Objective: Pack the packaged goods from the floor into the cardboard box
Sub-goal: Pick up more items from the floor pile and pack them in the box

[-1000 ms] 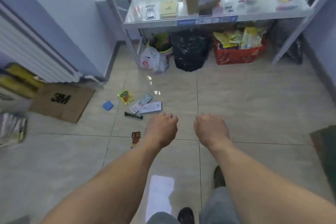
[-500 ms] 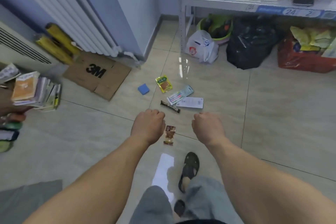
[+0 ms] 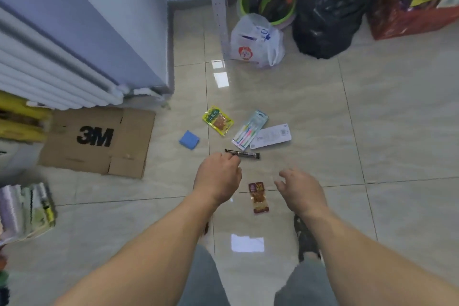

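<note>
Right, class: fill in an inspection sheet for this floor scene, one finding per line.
Surface: glossy tiled floor.
Job's things: six packets lie loose: yellow snack packet, toothbrush pack, white card pack, dark bar, blue pad, red snack packet.
Clutter: flattened 3M cardboard, white bag, black bag.
Hands: left hand curled, empty; right hand open, empty.
Cables: nothing seen.
Surroundings: radiator, shelf leg.

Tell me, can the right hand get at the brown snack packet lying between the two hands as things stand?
Probably yes. The right hand hangs open just right of the brown snack packet, which lies flat on bare tile with nothing on or against it. The left hand is off to the packet's other side, near the dark stick packet.
</note>
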